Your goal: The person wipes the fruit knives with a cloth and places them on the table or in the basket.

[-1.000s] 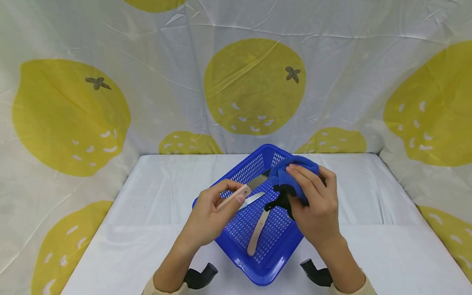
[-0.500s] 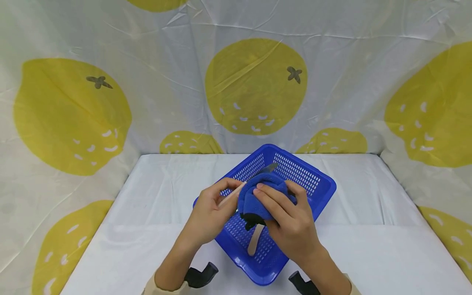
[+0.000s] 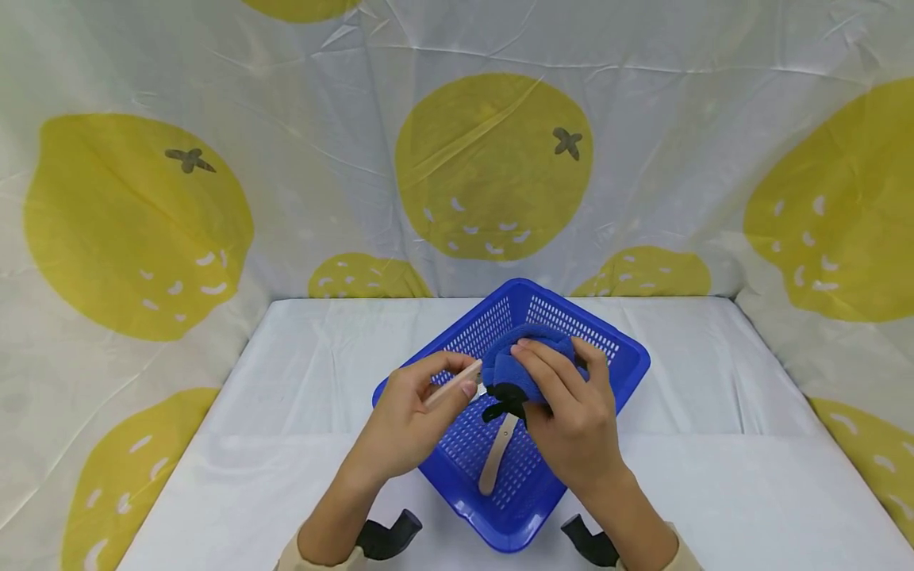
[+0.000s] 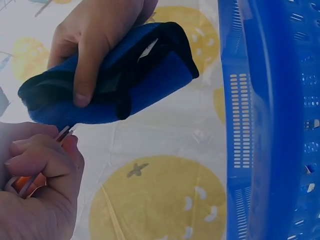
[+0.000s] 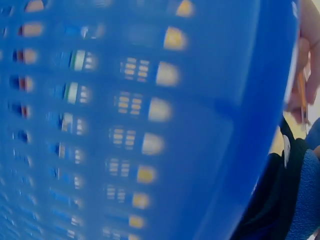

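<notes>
My left hand [image 3: 401, 424] pinches the pale wooden handle [image 3: 453, 385] of a knife between thumb and fingers, above the basket. A folded blue cloth with black edging [image 3: 521, 371] is gripped in my right hand [image 3: 580, 416], fingers on top. The cloth lies over the knife's blade and hides most of it. In the left wrist view the cloth [image 4: 155, 85] sits just above the left hand [image 4: 45, 170]. Under the cloth's black edge, a second knife with a wooden handle [image 3: 497, 458] lies in the blue basket [image 3: 510, 541], its blade hidden.
The slotted plastic basket stands at an angle on a white-covered table [image 3: 321, 357]. Its wall [image 5: 215, 100] fills most of the right wrist view. A lemon-print curtain [image 3: 493, 166] hangs behind the table. Black curved pieces [image 3: 390, 535] sit at both wrists.
The right hand with the cloth moves left and down onto the blade near the handle, then slides slightly back up and right along it. The left hand keeps its hold, nearly still.
</notes>
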The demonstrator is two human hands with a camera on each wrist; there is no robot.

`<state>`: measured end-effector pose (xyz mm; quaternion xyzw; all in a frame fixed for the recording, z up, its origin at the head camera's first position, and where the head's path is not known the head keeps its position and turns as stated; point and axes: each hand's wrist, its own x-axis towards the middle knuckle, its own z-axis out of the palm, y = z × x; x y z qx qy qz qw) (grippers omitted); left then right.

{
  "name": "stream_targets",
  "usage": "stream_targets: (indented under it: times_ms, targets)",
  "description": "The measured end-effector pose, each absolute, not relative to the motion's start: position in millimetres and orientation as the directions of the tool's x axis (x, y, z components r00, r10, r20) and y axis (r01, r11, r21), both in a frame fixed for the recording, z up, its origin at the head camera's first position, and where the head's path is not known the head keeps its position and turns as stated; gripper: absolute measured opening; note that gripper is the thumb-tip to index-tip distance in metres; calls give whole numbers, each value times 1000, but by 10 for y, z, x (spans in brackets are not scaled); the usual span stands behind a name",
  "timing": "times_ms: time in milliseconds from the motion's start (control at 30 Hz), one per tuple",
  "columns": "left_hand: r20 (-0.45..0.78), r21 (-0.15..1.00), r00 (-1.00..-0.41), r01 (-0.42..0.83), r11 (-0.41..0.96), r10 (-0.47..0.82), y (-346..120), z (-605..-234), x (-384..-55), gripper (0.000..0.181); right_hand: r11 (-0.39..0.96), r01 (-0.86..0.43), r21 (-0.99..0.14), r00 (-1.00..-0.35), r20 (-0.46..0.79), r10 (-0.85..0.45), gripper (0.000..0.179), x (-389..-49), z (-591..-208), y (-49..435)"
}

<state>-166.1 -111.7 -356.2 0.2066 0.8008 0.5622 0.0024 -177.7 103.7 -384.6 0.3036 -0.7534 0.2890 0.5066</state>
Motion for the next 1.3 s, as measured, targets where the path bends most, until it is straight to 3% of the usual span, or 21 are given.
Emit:
stream_targets:
  times_ms: [367,533,633,767,933,1100,1300]
  targets:
    - [182,914,-934,276,298,308,-1137,-3573,-1667,22,655,-699,-286,-415,908,-47,38,-1982,-3878,1348]
    - [135,930,-948,222,292,289,-1139,-3564,-1661,22,638,-684,-354,-415,908,58,32,-1960,-3776,1492]
    - [129,933,-952,211,291,279,-1133,-3553,-1658,22,619,-717,-322,-375,926,48,25,-1884,-3711,1441]
    - [136,928,-954,217,304,266,-1119,-3543,-1652,21,589,-779,-216,-323,943,-81,25,-1752,-3686,1224]
    - [177,927,-943,256,275,283,-1109,-3547,-1645,19,565,-813,-142,-313,924,-218,29,-1631,-3743,981]
    - [219,927,-920,300,226,324,-1102,-3553,-1642,19,589,-797,-134,-322,919,-226,29,-1629,-3784,949]
    - [234,902,-923,324,284,307,-1116,-3530,-1626,21,598,-789,-142,-324,923,-208,30,-1683,-3777,986]
